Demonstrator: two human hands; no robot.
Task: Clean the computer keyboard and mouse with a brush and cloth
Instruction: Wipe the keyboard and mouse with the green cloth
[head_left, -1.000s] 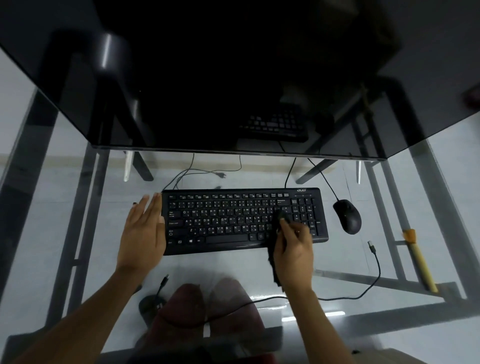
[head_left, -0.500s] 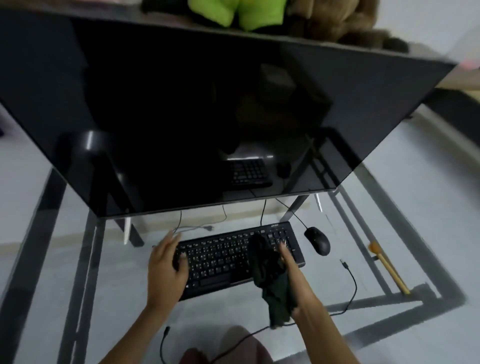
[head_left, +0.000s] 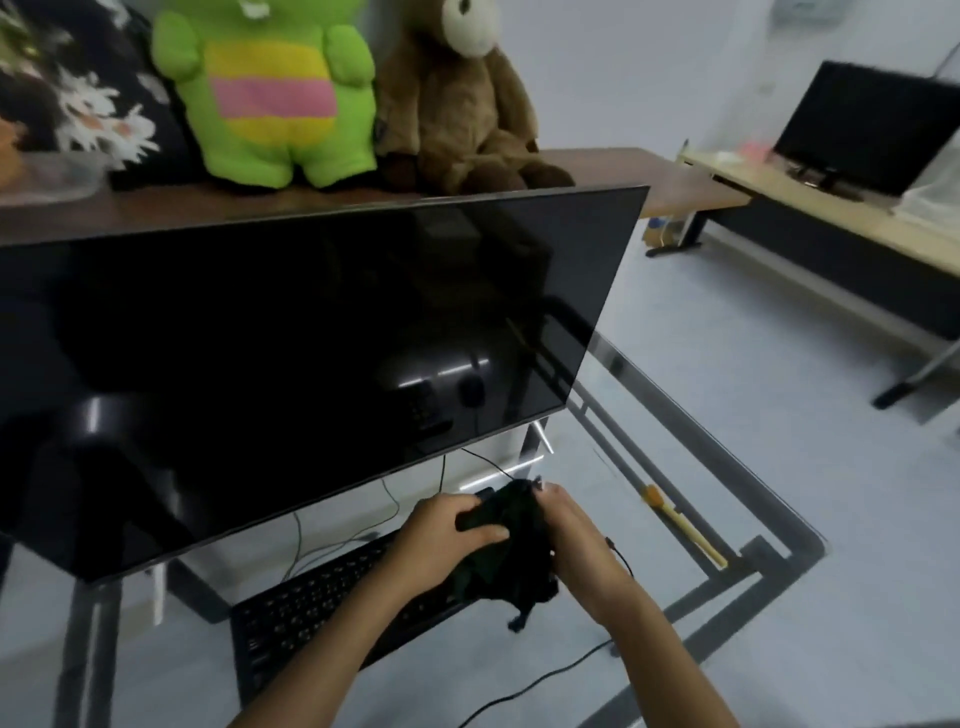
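The black keyboard (head_left: 322, 597) lies on the glass table (head_left: 675, 441), its right end hidden under my forearms. Above that end both my hands meet around a dark cloth (head_left: 519, 561), which hangs bunched between them. My left hand (head_left: 447, 540) is closed on a small black object that looks like the mouse (head_left: 475, 518), half covered by the cloth; a thin cable runs to it from behind. My right hand (head_left: 576, 540) grips the cloth from the right. The brush (head_left: 680, 525), with a yellow handle, lies on the glass to the right of my hands.
A large dark monitor (head_left: 311, 364) stands just behind the keyboard. Behind it a brown shelf carries a green plush toy (head_left: 270, 93) and a brown plush bear (head_left: 462, 104). A loose black cable (head_left: 545, 680) trails across the glass near me. Another desk with a monitor (head_left: 872, 130) stands at far right.
My head has tilted up and turned right. My left hand left the keyboard's left end and joined the right hand at the cloth. The mouse no longer sits on the glass.
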